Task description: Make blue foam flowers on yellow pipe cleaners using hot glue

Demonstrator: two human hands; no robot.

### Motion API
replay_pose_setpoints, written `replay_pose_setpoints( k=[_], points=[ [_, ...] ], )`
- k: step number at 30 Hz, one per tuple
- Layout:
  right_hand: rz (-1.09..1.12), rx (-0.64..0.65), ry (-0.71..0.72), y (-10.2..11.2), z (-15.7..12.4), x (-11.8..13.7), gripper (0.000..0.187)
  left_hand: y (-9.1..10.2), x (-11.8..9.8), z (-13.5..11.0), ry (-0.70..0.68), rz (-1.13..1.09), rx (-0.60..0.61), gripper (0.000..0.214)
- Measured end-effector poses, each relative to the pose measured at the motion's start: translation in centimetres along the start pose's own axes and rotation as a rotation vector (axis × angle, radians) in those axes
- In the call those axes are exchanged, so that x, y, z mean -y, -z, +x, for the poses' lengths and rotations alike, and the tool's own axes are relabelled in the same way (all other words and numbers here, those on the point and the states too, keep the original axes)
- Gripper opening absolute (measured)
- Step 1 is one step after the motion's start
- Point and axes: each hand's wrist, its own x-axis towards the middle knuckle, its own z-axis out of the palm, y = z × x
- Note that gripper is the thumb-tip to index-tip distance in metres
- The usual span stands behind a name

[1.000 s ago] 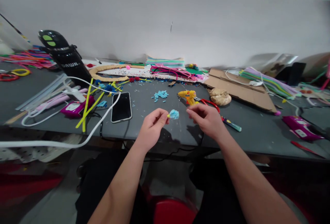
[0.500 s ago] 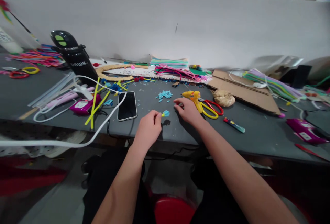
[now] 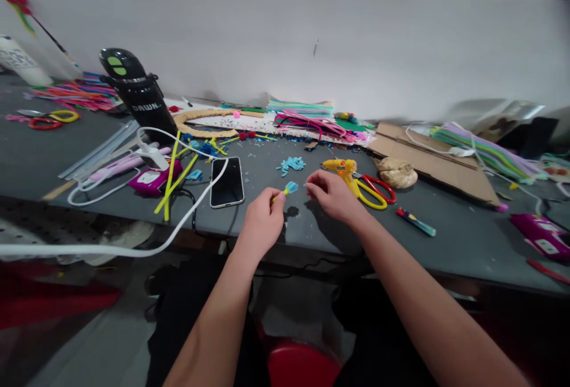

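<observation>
My left hand (image 3: 263, 216) pinches a small flower (image 3: 291, 187) with pale blue petals and a yellow-green stem, its blue end pointing right. To its right, my right hand (image 3: 330, 193) is closed with thumb and fingertips together. A tiny pale speck shows at those fingertips, too small to name. A short gap separates the right fingers from the flower. Just beyond both hands lies a pile of small light blue pieces (image 3: 291, 165). The yellow glue gun (image 3: 341, 166) rests behind my right hand, its orange light showing.
Scissors with red and yellow handles (image 3: 371, 194) lie beside the glue gun, near a utility knife (image 3: 416, 222). On the left are a phone (image 3: 227, 183), a white cable (image 3: 189, 218) crossing in front, and a black bottle (image 3: 145, 102). Cardboard (image 3: 439, 167) lies at right.
My left hand has lifted and tilted the flower upward. The right hand's fingertips have come together, rising slightly from near the table. The view has shifted a little.
</observation>
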Motion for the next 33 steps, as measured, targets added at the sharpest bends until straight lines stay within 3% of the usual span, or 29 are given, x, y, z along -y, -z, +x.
replay_pose_setpoints(
  k=[3,7,14,20,25,33],
  points=[
    [0.271,0.005,0.0,0.7,-3.0,1.2,0.012,-0.3,-0.3,-0.2,-0.001,-0.137,0.054,0.026],
    [0.436,-0.023,-0.046,0.4,-4.9,2.0,0.014,-0.8,-1.0,-0.4,-0.034,-0.259,0.153,0.03],
    [0.625,-0.051,-0.089,-0.3,-5.1,2.4,0.015,-1.3,-1.3,-0.4,-0.006,-0.317,0.214,0.031],
    [0.639,-0.044,-0.134,-0.4,-5.0,2.3,0.025,-1.5,-1.3,-0.5,-0.008,-0.351,0.242,0.03],
    [0.65,0.018,-0.15,0.1,-5.0,2.3,0.027,-1.4,-1.7,-0.6,-0.03,-0.351,0.256,0.029],
    [0.928,0.182,-0.233,0.0,-5.2,1.5,0.031,-1.8,-1.9,-0.7,-0.046,-0.423,0.341,0.028]
  ],
)
